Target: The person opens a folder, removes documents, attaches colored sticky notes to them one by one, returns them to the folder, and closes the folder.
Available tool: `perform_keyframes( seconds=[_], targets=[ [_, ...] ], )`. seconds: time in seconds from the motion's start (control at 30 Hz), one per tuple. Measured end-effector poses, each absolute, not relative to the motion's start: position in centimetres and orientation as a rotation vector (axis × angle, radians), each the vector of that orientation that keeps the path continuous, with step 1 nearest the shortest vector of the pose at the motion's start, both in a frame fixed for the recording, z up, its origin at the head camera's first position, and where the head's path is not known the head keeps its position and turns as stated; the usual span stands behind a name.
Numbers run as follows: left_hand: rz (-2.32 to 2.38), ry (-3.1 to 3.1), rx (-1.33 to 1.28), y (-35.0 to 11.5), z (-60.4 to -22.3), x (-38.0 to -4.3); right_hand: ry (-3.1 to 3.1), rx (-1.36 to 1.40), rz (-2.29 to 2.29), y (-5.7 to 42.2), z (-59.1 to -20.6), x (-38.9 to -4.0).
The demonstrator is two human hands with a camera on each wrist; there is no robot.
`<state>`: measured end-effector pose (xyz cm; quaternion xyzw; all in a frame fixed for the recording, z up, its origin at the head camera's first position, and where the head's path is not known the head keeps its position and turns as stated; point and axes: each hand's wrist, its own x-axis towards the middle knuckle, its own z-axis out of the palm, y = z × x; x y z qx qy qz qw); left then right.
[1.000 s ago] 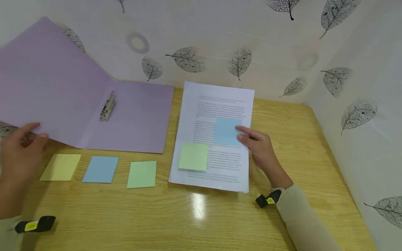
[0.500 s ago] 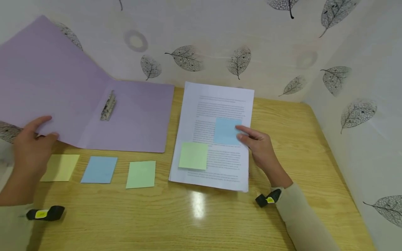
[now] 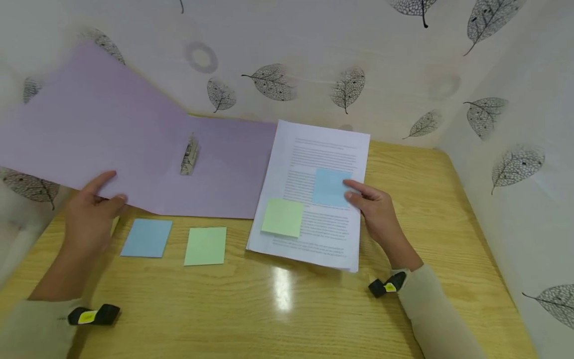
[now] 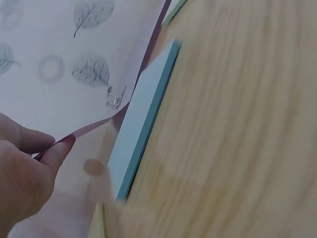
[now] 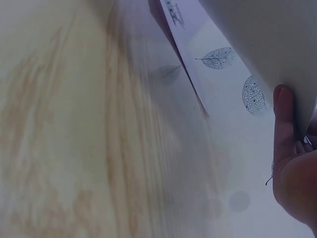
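My left hand [image 3: 91, 217] pinches the lower edge of the purple folder's [image 3: 121, 129] raised left cover. In the left wrist view, the thumb and fingers [image 4: 29, 144] grip that thin edge. A metal clip [image 3: 190, 155] sits near the open folder's fold. My right hand [image 3: 378, 212] holds a stack of printed papers [image 3: 309, 249] by its right edge. The right wrist view shows the thumb on one face of the papers [image 5: 277, 39] and other fingers behind. A blue sticky note [image 3: 329, 187] and a green one [image 3: 282, 218] lie on the top sheet. The stack overlaps the folder's right edge.
A blue sticky-note pad [image 3: 146, 238] and a green one [image 3: 205, 246] lie in front of the folder. A yellow pad [image 3: 115, 226] is mostly hidden behind my left hand. Leaf-patterned cloth [image 3: 309, 40] hangs behind the wooden table [image 3: 224, 309].
My left hand has moved right with the folder, whose right edge now meets the paper stack where a gap was before. The yellow pad has become mostly covered. My right hand keeps its grip.
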<state>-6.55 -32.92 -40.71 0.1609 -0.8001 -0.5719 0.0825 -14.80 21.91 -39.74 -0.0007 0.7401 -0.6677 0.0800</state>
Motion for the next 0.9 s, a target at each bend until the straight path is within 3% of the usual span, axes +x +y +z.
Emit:
perform_keyframes(
  seconds=[0.33,0.9],
  targets=[
    [-1.681,-2.521,0.490,-27.0,-41.0,-6.6,2.229,0.062,-1.888,22.5,-39.9,-15.8],
    [-1.904,-2.563,0.215,-18.1,-41.7,-6.2,2.183,0.141,-1.765,23.5,-40.4,-18.7]
  ],
)
